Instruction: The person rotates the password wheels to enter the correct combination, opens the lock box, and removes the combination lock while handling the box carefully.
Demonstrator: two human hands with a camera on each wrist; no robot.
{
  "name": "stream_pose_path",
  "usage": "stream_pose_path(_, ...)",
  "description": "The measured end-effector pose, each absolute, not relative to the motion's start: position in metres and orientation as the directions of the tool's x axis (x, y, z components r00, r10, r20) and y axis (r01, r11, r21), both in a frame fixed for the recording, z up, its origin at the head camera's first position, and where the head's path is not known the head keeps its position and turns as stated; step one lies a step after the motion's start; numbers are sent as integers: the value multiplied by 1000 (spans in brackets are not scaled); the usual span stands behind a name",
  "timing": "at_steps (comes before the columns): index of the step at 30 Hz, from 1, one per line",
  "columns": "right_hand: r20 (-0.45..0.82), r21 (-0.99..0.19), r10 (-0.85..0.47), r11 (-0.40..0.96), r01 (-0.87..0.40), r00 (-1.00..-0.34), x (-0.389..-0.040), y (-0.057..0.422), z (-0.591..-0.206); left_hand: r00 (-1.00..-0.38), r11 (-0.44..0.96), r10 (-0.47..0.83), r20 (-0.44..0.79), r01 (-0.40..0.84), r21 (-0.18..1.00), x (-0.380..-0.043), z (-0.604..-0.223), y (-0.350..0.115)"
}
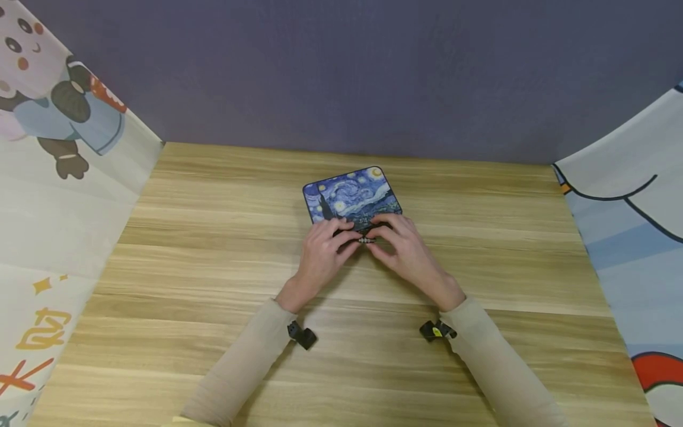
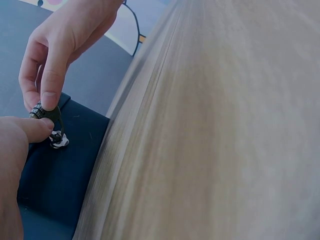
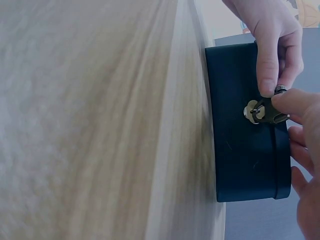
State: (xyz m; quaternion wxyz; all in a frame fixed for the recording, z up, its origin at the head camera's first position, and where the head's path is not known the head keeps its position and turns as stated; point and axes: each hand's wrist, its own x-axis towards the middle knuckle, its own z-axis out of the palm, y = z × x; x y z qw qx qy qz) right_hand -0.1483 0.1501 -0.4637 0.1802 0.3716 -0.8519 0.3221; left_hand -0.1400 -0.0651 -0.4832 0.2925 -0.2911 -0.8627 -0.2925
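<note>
A box (image 1: 352, 193) with a blue swirling night-sky painting on its lid sits on the table; its dark front shows in both wrist views. At the front, a small combination padlock (image 3: 274, 113) hangs by its shackle at a pale metal clasp (image 3: 248, 111). My left hand (image 1: 322, 246) pinches the padlock's dial end between thumb and finger. From the other side my right hand (image 1: 408, 252) pinches the same padlock, its thumb across the body. Other fingers of both hands rest on the lid's front edge. The dial digits are too small to read.
The wood-grain table (image 1: 224, 237) extends around the box. A dark blue-grey panel (image 1: 352, 77) stands behind it, with printed cloths (image 1: 80, 219) at the left and right. A small black device sits at each sleeve cuff.
</note>
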Motion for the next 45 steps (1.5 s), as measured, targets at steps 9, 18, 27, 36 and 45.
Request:
stream_pose_path(9,543,-411,-520,520,-748,-660,-148,150,-463,-657,661,336,675,675,327,-140,-484,-65)
stream_pose_path(18,539,-415,-518,522,-745,-664,-148,150,-463,-660,662,336,672,673,330,-140,-484,-65)
stream_pose_path(27,542,-415,-516,521,-746,-663,-148,150,-464,-662,662,334,671,671,333,-140,-484,-65)
stream_pose_path(36,538,-413,-518,526,-743,-665,-148,150,-463,-661,663,333,672,671,331,-141,-483,-65)
stream_pose_path(45,532,-413,-519,530,-740,-669,-147,149,-462,-662,664,333,672,670,332,-140,-483,-65)
